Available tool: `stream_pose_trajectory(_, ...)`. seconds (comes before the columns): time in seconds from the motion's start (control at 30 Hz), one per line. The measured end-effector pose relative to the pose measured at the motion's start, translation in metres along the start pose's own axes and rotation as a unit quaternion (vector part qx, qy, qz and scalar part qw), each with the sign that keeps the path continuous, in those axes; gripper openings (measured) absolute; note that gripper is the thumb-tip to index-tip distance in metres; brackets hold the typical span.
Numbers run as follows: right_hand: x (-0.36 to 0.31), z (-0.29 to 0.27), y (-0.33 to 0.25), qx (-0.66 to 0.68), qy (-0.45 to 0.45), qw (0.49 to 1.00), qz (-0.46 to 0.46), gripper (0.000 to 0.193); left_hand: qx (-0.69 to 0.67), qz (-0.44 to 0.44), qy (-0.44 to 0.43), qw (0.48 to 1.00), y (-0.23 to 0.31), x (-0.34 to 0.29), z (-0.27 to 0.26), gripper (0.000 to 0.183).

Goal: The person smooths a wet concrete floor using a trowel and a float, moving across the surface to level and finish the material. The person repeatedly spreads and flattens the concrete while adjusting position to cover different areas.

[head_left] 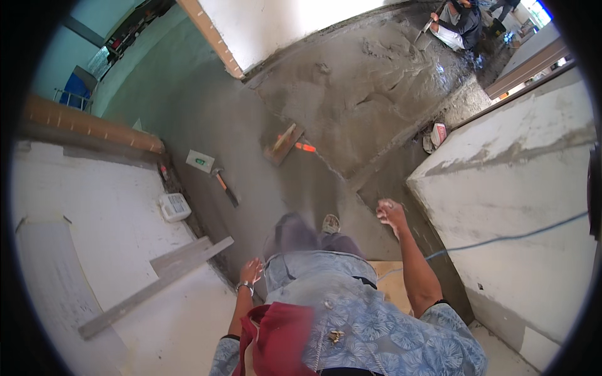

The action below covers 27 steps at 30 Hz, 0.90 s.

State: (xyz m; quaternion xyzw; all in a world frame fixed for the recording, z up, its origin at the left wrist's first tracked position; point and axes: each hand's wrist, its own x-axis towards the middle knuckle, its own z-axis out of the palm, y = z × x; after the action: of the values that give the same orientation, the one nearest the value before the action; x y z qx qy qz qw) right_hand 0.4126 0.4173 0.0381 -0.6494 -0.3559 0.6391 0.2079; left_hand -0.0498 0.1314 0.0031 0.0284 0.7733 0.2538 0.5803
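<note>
Wearing a red cloth over a blue patterned shirt, close below. Holding the left hand slack, half spread, near a long board; stretching out the right hand, curled, impossible to tell whether around anything. Ahead, facing a hammer, a trowel and a wooden float on grey concrete; farthest, a crouching person.

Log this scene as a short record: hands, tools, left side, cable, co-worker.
left_hand: left hand by the hip, wristwatch on; no held object visible
right_hand: right hand out to the right, fingers curled; contents unclear
floor_tools: rectangular trowel, hammer beside it; wooden float and orange-handled tool farther right
left_side: white plastic jug, long grey board
cable: blue cable, right side
co-worker: person low at upper right, gripping a tool
</note>
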Motion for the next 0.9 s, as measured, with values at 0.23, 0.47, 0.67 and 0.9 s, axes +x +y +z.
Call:
stream_pose_trajectory(0.23,0.105,0.029,-0.101,0.032,0.050,0.998,-0.031,0.034,0.160,0.015,-0.042,0.986,0.227,0.122,0.042,0.054)
stream_pose_trajectory(0.47,0.273,0.109,-0.063,-0.072,0.019,0.997,-0.017,0.034,0.472,0.177,-0.069,0.861,0.414,0.338,0.064,0.053)
stream_pose_trajectory(0.67,0.459,0.220,0.011,-0.381,-0.021,0.922,-0.067,0.039,0.541,0.217,-0.023,0.812,0.426,0.523,0.147,0.049)
stream_pose_trajectory(0.9,0.656,0.303,0.113,-0.468,-0.207,0.853,-0.105,0.046,0.580,0.286,0.022,0.762,0.381,0.695,0.239,0.067)
